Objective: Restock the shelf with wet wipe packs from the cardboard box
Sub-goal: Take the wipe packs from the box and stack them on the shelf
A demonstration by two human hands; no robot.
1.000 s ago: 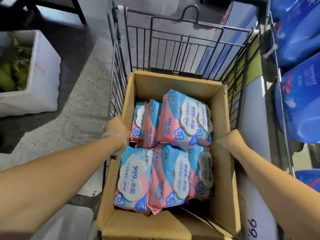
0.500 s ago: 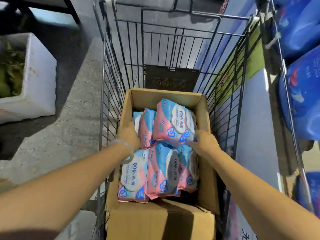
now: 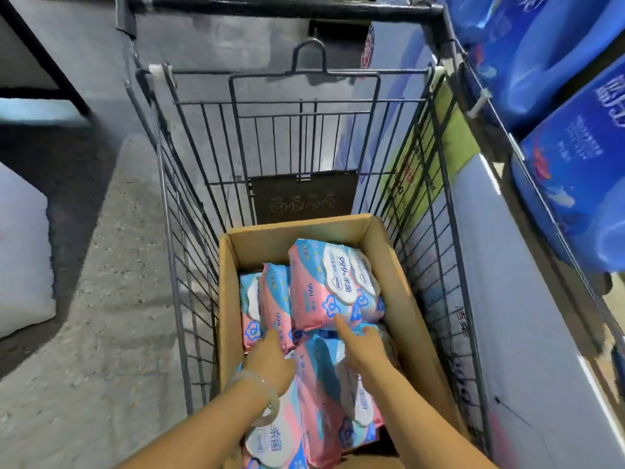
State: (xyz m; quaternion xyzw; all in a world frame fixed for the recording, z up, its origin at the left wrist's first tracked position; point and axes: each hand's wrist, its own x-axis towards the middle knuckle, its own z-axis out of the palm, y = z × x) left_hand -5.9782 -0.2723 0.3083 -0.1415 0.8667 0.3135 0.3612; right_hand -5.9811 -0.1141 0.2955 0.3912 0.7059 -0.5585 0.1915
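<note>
We reach into the cardboard box [image 3: 411, 319] in the cart [image 3: 189, 265]: left hand [image 3: 270, 358] and right hand [image 3: 363, 345] loose on the wet wipe packs [image 3: 324, 286], gripping nothing yet. Box looks full (shelf [image 3: 541, 350] unstocked so far); restocking barely begun.

Moved off the cardboard box [image 3: 402, 299] walls: both hands [image 3: 270, 358] now inside, fingers on the wet wipe packs [image 3: 324, 286].

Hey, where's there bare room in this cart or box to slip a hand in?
Free: the cart floor beyond the cardboard box, up to the dark plate; also the strip inside the box's far wall, behind the wet wipe packs. Crowded: the near half, where left hand and right hand reach.
</note>
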